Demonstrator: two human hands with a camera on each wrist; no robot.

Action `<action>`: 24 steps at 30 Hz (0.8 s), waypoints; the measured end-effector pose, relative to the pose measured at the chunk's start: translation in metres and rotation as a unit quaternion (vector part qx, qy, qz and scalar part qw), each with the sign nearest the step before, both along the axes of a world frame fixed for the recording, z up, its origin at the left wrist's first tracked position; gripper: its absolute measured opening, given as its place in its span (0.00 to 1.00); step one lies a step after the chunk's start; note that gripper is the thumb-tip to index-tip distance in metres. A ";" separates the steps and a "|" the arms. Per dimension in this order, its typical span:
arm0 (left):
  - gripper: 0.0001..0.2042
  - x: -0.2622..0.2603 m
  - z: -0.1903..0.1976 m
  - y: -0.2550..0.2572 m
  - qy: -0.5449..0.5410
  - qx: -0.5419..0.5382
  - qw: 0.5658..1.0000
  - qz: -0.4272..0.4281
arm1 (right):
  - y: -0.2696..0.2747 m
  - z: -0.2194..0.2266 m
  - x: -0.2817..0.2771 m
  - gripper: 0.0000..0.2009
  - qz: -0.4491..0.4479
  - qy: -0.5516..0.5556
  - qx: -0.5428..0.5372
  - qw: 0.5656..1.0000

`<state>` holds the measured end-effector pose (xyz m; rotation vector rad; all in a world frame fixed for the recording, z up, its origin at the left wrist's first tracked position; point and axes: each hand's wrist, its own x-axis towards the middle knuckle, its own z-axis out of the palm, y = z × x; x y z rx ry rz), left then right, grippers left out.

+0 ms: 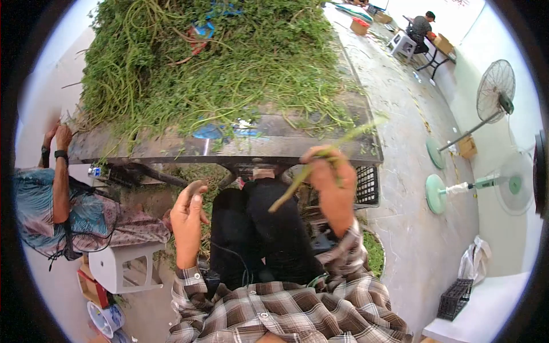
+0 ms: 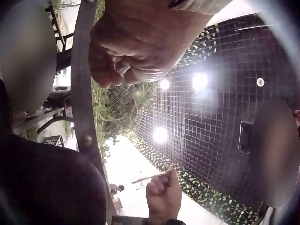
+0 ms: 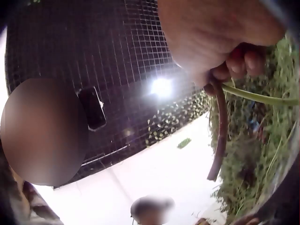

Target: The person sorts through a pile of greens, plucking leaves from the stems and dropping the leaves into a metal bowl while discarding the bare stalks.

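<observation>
Our dark wooden worktop spans upper centre; our right hand pinches a long green-brown stem, best steadied with our loose, empty left hand.

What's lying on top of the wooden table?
A large heap of green stems covers most of the visible table. Blue material shows near the front edge, with small white bits beside it. Whatever lies beneath the heap is hidden.

Beyond both hands' fingers, a leafy green stem heap lies on the brown wooden table. A white plastic stool stands left of them, a black lattice plastic crate right.
</observation>
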<state>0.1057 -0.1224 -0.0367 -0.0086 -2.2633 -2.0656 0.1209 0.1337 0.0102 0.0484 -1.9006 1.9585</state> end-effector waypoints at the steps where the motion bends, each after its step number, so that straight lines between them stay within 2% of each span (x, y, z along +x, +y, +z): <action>1: 0.16 -0.001 -0.002 -0.001 -0.008 0.000 1.000 -0.006 | 0.021 -0.004 0.006 0.05 -0.087 -0.018 0.040 0.995; 2: 0.16 -0.002 -0.004 0.000 -0.016 -0.002 1.000 -0.010 | 0.041 -0.003 0.015 0.05 -0.128 -0.030 0.046 0.990; 4: 0.16 -0.002 -0.001 0.004 -0.022 -0.002 1.000 -0.015 | 0.072 -0.011 0.024 0.05 -0.263 -0.018 -0.016 0.964; 7: 0.16 -0.004 -0.005 0.007 -0.027 -0.001 1.000 -0.010 | 0.132 -0.040 0.038 0.08 -0.369 0.042 -0.074 0.925; 10: 0.16 -0.007 -0.009 0.007 -0.030 0.000 0.999 -0.020 | 0.188 -0.080 0.053 0.08 -0.394 0.007 -0.097 0.914; 11: 0.16 -0.008 -0.009 0.008 -0.030 0.000 0.999 -0.016 | 0.212 -0.104 0.052 0.08 -0.390 0.006 -0.097 0.915; 13: 0.16 -0.008 -0.006 0.010 -0.034 -0.017 0.999 -0.033 | 0.253 -0.158 0.048 0.10 -0.325 -0.189 -0.055 0.925; 14: 0.16 -0.009 -0.005 0.010 -0.033 -0.018 0.999 -0.029 | 0.258 -0.172 0.045 0.10 -0.293 -0.253 0.000 0.922; 16: 0.15 -0.010 -0.006 0.010 -0.046 -0.012 0.998 -0.034 | 0.270 -0.198 0.038 0.10 -0.246 -0.313 -0.007 0.917; 20: 0.14 -0.009 -0.007 0.006 -0.041 -0.012 0.998 -0.036 | 0.289 -0.218 0.030 0.11 -0.235 -0.351 0.045 0.905; 22: 0.14 -0.008 -0.012 0.005 -0.039 -0.009 0.998 -0.038 | 0.272 -0.203 0.028 0.12 -0.268 -0.284 0.042 0.920; 24: 0.14 -0.009 -0.014 0.006 -0.038 -0.005 0.998 -0.041 | 0.240 -0.164 0.025 0.12 -0.213 -0.239 -0.014 0.947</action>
